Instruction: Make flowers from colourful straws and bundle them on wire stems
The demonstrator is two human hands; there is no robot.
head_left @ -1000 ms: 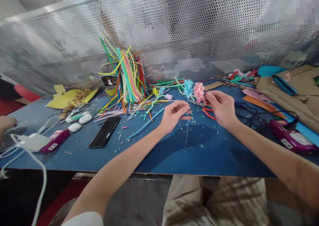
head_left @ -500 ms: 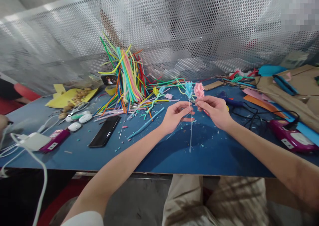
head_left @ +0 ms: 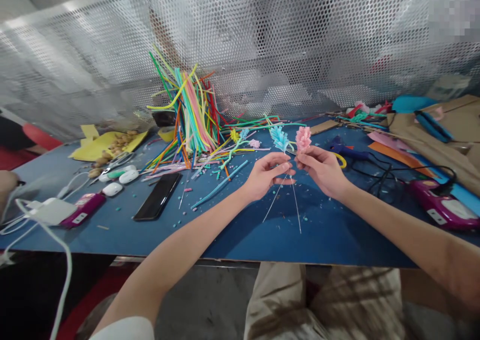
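Both hands are raised over the middle of the blue table. My left hand [head_left: 268, 175] pinches the thin stem of a blue flower [head_left: 279, 138], whose head leans left above the fingers. Close beside it, my right hand [head_left: 322, 167] pinches just below a pink flower [head_left: 303, 139]. Two thin wire stems [head_left: 296, 200] hang down beneath the hands and spread apart. The fingertips nearly meet, and the place where the stems cross is partly hidden by the fingers.
A bundle of coloured pipe cleaners [head_left: 195, 115] stands behind on the left. A black phone [head_left: 157, 197] lies left, a light-blue pipe cleaner [head_left: 219, 185] nearer. A blue glue gun [head_left: 348, 150] with cables and a purple power strip [head_left: 442, 205] are right. Perforated metal [head_left: 243, 50] rises behind.
The blue flower has tilted left and the pink one has shifted slightly right, so their heads are farther apart. The wire stems below now splay out. Both hands stay nearly in place.
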